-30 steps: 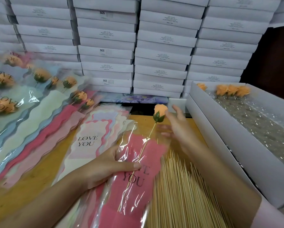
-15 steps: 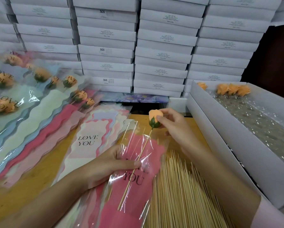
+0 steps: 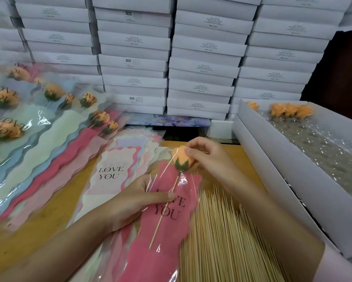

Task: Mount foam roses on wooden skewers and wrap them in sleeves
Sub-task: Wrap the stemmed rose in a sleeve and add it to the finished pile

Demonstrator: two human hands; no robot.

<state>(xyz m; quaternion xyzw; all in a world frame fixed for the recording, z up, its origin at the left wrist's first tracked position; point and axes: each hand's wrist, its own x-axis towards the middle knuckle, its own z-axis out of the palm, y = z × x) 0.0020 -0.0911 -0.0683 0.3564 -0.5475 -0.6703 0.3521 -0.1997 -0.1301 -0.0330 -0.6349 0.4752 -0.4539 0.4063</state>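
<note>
In the middle of the frame, a rose (image 3: 183, 157) on a skewer (image 3: 165, 212) is partway in a pink sleeve (image 3: 171, 224).
The right hand (image 3: 207, 159) pinches the top of the rose with its fingertips. The left hand (image 3: 134, 202) pinches the sleeve, thumb on top, just beside the skewer. The stick looks to be inside the sleeve, and the rose sits at its open top edge. To do this well, I think the left hand should hold the sleeve flat while the right hand pushes gently down the middle, so the stick does not poke through the plastic. Squeeze the rose softly, or the foam may dent. The loose skewers (image 3: 222, 241) lie just right of the sleeve, so try not to bump them.
</note>
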